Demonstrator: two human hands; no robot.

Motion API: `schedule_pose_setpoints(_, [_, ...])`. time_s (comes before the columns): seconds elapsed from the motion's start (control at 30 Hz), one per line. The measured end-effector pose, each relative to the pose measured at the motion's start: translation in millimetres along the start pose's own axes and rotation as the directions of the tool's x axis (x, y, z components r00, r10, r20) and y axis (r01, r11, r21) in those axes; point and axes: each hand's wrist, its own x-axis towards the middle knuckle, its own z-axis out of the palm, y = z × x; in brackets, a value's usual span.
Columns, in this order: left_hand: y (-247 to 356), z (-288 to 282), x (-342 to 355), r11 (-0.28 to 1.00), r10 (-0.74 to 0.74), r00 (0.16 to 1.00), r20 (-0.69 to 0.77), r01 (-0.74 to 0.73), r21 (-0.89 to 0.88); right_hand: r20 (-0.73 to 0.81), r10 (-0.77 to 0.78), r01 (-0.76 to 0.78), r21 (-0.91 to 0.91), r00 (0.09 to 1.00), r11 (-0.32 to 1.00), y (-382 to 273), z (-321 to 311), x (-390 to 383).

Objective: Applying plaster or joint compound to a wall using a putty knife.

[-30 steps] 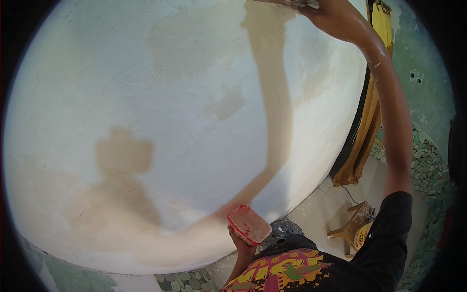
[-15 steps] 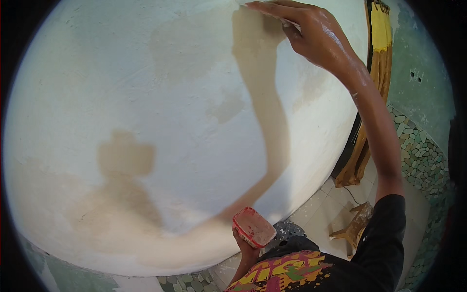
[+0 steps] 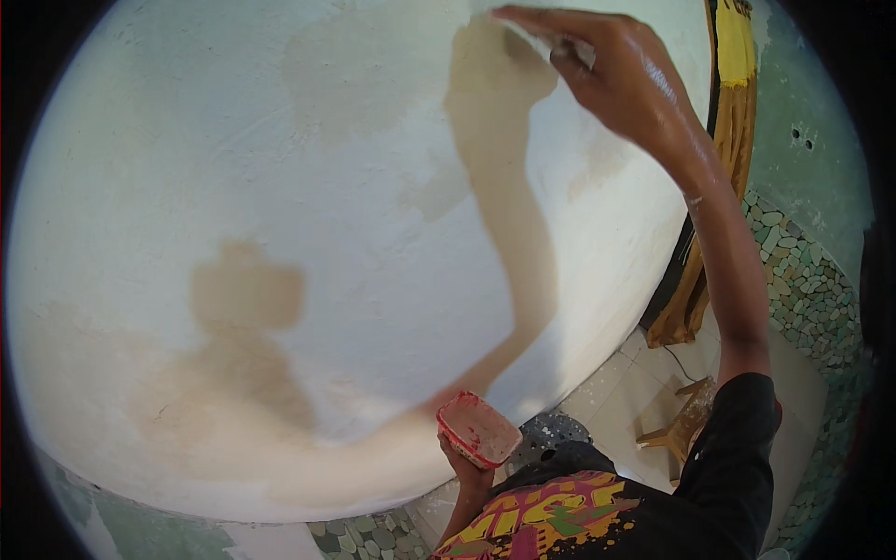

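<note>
My right hand (image 3: 616, 70) reaches up to the upper part of a large white wall (image 3: 373, 271). Its fingers are pressed together and extended toward the surface, the thumb bent under them; whatever they pinch is hidden from here. White smears mark the back of this hand and the wrist. Low down near my body, my left hand (image 3: 469, 472) grips a small red rectangular plastic tub (image 3: 481, 431) by its side. Pale pinkish-grey paste coats the tub's inside, with red showing through. Beige patches (image 3: 350, 79) and the shadows of my arm and head lie across the wall.
A brown and yellow curtain (image 3: 735, 121) hangs at the wall's right edge. A wooden stool (image 3: 679, 425) and a dark speckled bucket-like object (image 3: 553, 437) stand on the tiled floor (image 3: 597, 392). Beyond are a green wall (image 3: 807, 93) and pebble-stone cladding (image 3: 803, 271).
My right hand has shifted slightly right and down, and its fingertips have come more into view. The tub in my left hand has moved a little left and up.
</note>
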Motion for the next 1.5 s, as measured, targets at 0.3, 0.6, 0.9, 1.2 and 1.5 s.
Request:
schedule_pose_setpoints(0.3, [-6, -17, 9, 0.999, -0.040, 0.998, 0.039, 0.041, -0.011, -0.005, 0.025, -0.024, 0.093, 1.000, 0.995, -5, 22, -14])
schedule_pose_setpoints(0.6, [-2, -17, 8, 0.999, -0.050, 0.999, 0.010, 0.050, 0.011, -0.011, 0.057, -0.057, -0.102, 0.998, 0.993, -15, 26, -8])
schedule_pose_setpoints(0.9, [-1, -22, 7, 0.998, -0.059, 0.998, -0.007, 0.059, 0.003, -0.018, 0.158, -0.159, -0.058, 0.987, 0.986, -19, 22, 8])
schedule_pose_setpoints(1.2, [0, -19, 10, 0.997, -0.083, 0.996, 0.016, 0.083, 0.000, -0.056, 0.076, -0.072, 0.073, 0.996, 0.995, -36, 9, 17])
schedule_pose_setpoints(1.5, [3, -11, 7, 0.997, -0.072, 0.997, 0.025, 0.072, -0.016, 0.018, 0.046, -0.047, 0.068, 0.999, 0.997, -38, 32, 4])
